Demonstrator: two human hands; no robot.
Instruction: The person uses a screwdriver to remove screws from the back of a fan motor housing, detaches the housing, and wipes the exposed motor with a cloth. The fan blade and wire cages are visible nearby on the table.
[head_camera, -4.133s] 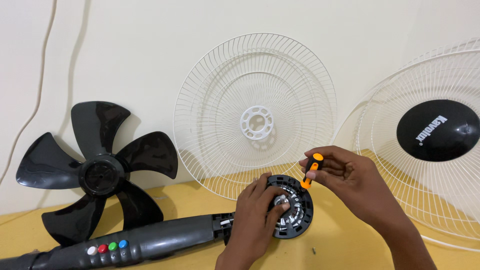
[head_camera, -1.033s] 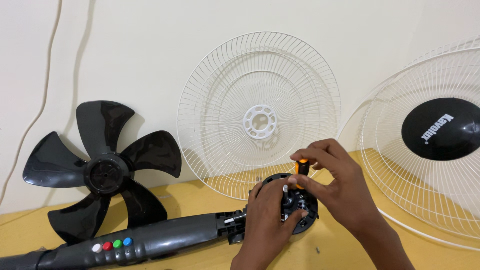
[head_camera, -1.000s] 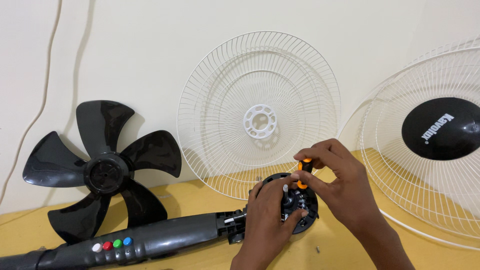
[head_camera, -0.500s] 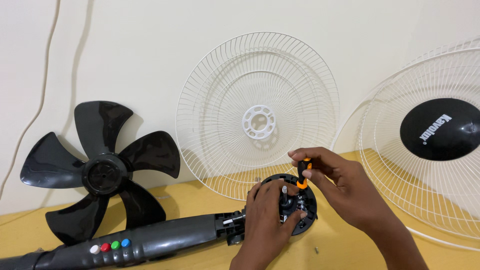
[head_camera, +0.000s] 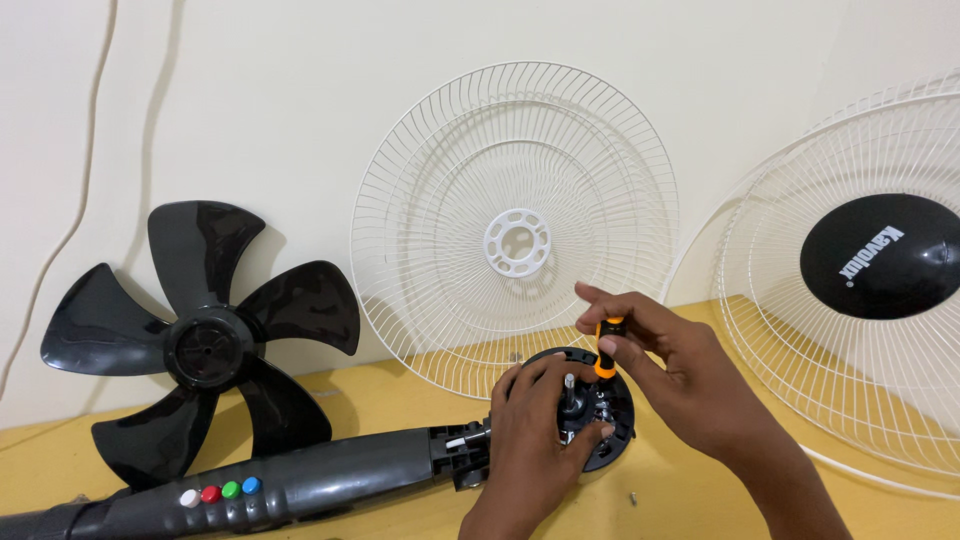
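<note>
Left to right: black blade (head_camera: 200, 345) leaning on the wall; dark stand (head_camera: 300, 485) with coloured buttons lying on the yellow table (head_camera: 400, 385); white rear grille (head_camera: 515, 215) upright against the wall; front grille (head_camera: 860, 290) with a black centre cap at far right. The motor head (head_camera: 600, 415), at the stand's end near table centre, looks rigid and fairly heavy, best steadied by its round rim. Left hand (head_camera: 535, 430) is closed over that rim, fingers curled on its face. Right hand (head_camera: 680, 375) pinches a small orange-and-black screwdriver (head_camera: 606, 350), held nearly upright, tip down into the head; wrist raised, forearm entering from lower right.
</note>
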